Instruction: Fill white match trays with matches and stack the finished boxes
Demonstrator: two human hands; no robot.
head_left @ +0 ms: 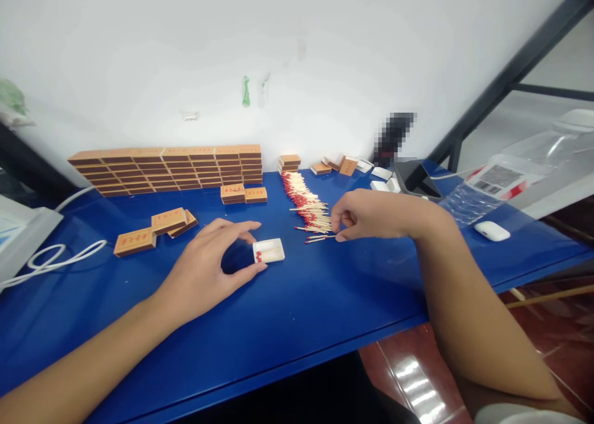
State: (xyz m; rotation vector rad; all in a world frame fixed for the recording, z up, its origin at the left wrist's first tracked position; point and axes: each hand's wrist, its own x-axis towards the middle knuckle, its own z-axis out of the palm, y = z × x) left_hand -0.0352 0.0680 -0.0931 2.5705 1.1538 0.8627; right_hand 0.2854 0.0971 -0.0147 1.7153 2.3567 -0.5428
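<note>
A small white matchbox tray (273,255), holding a few red-headed matches, lies on the blue table. My left hand (208,263) curves around its left end, thumb at the near edge and fingers at the far edge, in a loose hold. To the right, my right hand (366,216) is closed in a pinch on a match at the near end of a long heap of matches (306,204). A couple of loose matches (315,239) lie just left of its fingertips. Part of the pinched match is hidden by the fingers.
Stacked matchboxes (176,169) line the wall at the back left. Several loose matchboxes (135,241) lie left of my left hand. White trays (385,182), a dark stand (417,179), a plastic bag (492,182) and a white earbud case (492,231) are at the right.
</note>
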